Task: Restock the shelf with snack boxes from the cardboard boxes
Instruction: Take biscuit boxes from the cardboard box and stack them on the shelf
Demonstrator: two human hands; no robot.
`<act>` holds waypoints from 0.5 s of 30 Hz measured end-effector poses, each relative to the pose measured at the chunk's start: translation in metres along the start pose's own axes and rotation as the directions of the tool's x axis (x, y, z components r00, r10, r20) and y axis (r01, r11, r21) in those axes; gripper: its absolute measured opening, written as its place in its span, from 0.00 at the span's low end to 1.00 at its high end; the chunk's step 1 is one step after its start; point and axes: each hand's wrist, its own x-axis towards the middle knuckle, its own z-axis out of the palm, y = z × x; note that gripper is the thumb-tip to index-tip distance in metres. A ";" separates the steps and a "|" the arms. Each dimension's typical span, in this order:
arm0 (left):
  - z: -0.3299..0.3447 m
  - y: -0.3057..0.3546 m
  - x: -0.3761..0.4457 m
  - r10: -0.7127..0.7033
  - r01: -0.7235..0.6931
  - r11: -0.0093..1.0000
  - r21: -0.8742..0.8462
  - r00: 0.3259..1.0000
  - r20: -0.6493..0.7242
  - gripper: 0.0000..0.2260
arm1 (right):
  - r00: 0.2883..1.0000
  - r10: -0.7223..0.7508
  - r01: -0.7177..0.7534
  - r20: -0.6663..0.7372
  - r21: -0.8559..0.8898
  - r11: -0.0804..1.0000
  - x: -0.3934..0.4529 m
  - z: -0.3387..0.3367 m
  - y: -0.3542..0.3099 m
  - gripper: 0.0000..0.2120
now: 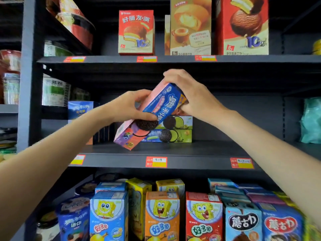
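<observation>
A: why's the cookie box [152, 110] tilted like that?

B: my guess, it's being angled in over the middle shelf [208, 148]; low corner near the green boxes [175, 134]; left hand [126, 108] pinches its lower part, right hand [189, 94] grips the top end, fingers curled round it

A: looks?

B: long, pink and blue, dark cookie printed on front

Two hands [132, 105] hold one pink-and-blue cookie box [149, 113] before two stacked green cookie boxes [175, 129], beneath three cake boxes [136, 32], above three front-row cartoon sponge snack boxes [162, 214] and six visible price tags [156, 161].
</observation>
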 end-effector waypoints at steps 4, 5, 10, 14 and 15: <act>-0.019 -0.002 -0.020 -0.004 -0.026 0.961 -0.275 0.994 -0.110 0.25 | 0.949 0.316 -0.292 -0.015 0.341 0.893 0.004 0.001 -0.014 0.34; -0.024 -0.006 -0.025 -0.022 -0.022 0.940 -0.339 0.992 -0.124 0.25 | 0.916 0.388 -0.391 0.096 0.422 0.818 0.005 0.004 -0.016 0.31; -0.028 -0.019 -0.044 -0.251 0.024 0.726 -0.687 0.940 -0.232 0.20 | 0.722 0.412 -0.585 0.557 0.171 0.793 0.000 0.032 -0.022 0.37; -0.013 -0.032 -0.050 -0.372 0.039 0.567 -0.823 0.903 -0.213 0.11 | 0.623 0.493 -0.769 0.607 0.363 0.526 -0.007 0.033 -0.008 0.30; -0.011 -0.036 -0.049 -0.400 0.049 0.553 -0.832 0.892 -0.213 0.07 | 0.600 0.506 -0.795 0.619 0.392 0.463 -0.010 0.032 -0.001 0.29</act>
